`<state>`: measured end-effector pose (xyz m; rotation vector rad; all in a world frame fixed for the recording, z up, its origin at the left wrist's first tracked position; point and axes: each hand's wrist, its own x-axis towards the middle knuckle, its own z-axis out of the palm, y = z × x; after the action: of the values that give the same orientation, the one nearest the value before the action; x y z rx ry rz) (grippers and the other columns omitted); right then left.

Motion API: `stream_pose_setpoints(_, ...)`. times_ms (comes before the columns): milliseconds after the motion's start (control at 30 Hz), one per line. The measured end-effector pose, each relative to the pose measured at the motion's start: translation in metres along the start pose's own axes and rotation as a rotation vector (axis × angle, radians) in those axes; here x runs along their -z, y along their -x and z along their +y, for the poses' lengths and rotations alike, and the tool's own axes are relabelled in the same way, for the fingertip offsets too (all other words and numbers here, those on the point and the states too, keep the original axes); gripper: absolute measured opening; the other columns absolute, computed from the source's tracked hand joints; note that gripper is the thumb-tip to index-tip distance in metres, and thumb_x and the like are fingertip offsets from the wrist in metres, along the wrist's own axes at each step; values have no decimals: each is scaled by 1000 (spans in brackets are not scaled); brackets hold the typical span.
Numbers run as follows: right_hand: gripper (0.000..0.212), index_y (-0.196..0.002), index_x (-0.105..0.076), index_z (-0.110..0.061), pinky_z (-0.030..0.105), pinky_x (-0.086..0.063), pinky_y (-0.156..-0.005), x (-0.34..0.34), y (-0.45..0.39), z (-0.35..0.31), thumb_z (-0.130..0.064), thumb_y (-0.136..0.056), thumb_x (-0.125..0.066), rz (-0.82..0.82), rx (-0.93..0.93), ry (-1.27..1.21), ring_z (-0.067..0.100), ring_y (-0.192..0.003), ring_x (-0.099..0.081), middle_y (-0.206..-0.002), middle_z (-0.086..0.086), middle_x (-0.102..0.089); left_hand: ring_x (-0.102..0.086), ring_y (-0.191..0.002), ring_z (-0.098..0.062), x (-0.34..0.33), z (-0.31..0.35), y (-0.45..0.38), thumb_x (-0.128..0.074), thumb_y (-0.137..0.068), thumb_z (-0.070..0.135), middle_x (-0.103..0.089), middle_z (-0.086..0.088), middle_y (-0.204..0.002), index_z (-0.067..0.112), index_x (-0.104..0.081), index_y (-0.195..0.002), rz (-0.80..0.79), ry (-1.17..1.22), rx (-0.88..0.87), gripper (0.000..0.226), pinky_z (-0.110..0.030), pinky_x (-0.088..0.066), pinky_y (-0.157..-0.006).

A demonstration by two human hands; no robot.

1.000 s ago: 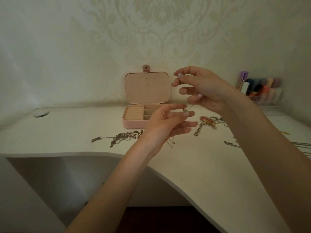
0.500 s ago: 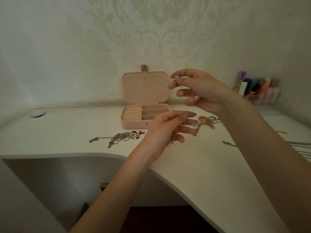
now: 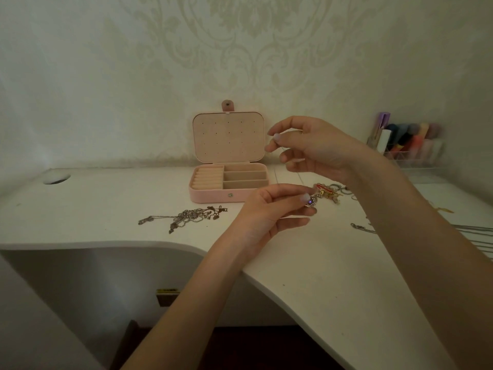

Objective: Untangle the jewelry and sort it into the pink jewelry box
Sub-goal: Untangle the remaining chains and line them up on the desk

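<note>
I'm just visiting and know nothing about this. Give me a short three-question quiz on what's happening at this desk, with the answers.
1. True or false: the pink jewelry box is closed.
2. What does the left hand pinch? A) a pendant with a purple stone B) a lipstick C) a coin
3. Fill in: the tangled silver chains lie on the desk to the ____ of the left hand, seen from the camera.

Key
1. False: its lid stands open and the compartments look empty.
2. A: the pendant sits at the fingertips, while the right hand pinches the thin chain higher up.
3. left
</note>
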<state>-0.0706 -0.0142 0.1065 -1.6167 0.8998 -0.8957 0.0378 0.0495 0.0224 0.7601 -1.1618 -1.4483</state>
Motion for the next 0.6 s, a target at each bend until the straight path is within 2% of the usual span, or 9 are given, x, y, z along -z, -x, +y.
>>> stream_pose_setpoints(100,12,-103,-61,-15,21,-44,-64,3,0,1,-10,-92,-57,-38,29,224,6,-60,-59,-77,-4,-71,-68,-65,-9,0,-1,1,-59,-87,0,-71,-1,-76,6,-67,-88,1,42,8,10,-18,-55,-57)
stream_pose_setpoints(200,14,-104,-64,-14,16,-44,-64,5,2,-1,-17,-92,-60,-62,18,444,7,-66,-63,-82,-1,-73,-69,-64,-11,0,-1,1,-58,-86,0,-70,-4,-72,5,-65,-85,15,70,9,9,-18,-55,-57)
stream_pose_setpoints(267,15,-102,-65,-14,14,-47,-63,9,3,0,-23,-90,-62,6,23,626,13,-74,-66,-90,3,-73,-69,-64,-12,2,-1,2,-58,-86,-2,-69,-4,-70,5,-65,-82,42,72,-2,10,-18,-55,-57)
stream_pose_setpoints(333,16,-99,-65,-16,24,-48,-66,12,6,5,-28,-89,-63,147,58,717,17,-78,-67,-92,3,-71,-70,-64,-13,4,-2,2,-60,-85,-1,-69,-3,-69,7,-66,-80,86,74,-19,11,-18,-54,-56)
stream_pose_setpoints(400,16,-98,-62,-16,27,-48,-64,12,17,10,-30,-91,-60,238,56,649,13,-71,-67,-88,1,-71,-71,-68,-13,7,-3,0,-63,-84,1,-71,-2,-70,9,-66,-82,144,86,-39,9,-17,-54,-57)
stream_pose_setpoints(500,18,-98,-59,-13,31,-56,-68,7,45,26,-29,-90,-62,202,-45,404,9,-63,-66,-85,4,-71,-71,-71,-13,10,-5,-1,-67,-80,2,-72,-4,-75,11,-66,-87,213,78,-85,11,-18,-54,-59)
stream_pose_setpoints(600,23,-99,-58,-11,30,-59,-67,-4,67,44,-24,-84,-69,198,-82,241,14,-68,-70,-88,7,-71,-70,-69,-10,10,-6,-2,-68,-80,2,-72,-1,-72,13,-62,-86,248,41,-117,14,-18,-53,-58)
